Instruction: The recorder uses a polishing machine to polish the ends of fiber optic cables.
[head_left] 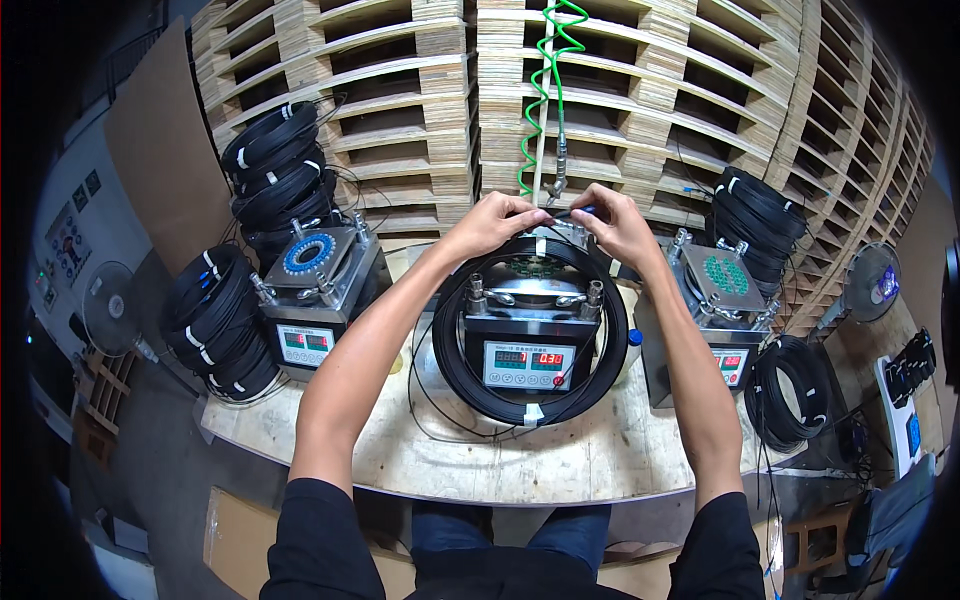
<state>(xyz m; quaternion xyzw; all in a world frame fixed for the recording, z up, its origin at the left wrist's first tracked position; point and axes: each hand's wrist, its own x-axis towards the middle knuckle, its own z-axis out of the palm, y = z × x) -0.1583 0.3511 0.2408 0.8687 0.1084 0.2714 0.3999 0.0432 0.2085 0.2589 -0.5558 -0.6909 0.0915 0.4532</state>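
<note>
A large coil of black cable (pixel 447 370), bound with white tape, stands upright around the front of the middle polishing-type machine (pixel 480 330). Above its top edge my left hand (pixel 500 222) pinches the black cable between thumb and fingers. Close by on the right, my right hand (pixel 618 228) is also closed on the cable, its thumb and forefinger pressed together. A small dark blue piece shows at the right fingertips; its exact kind is too small to tell. Below my hands lies the machine's round green-dotted plate, partly hidden by the coil.
Similar machines stand left (pixel 322 270) and right (pixel 715 285) on the wooden table (pixel 450 465). Stacked black cable coils (pixel 215 320) flank them, with another coil (pixel 788 390) at right. Behind rise wooden pallets (pixel 400 130). A green spiral air hose (pixel 540 95) hangs down near my hands.
</note>
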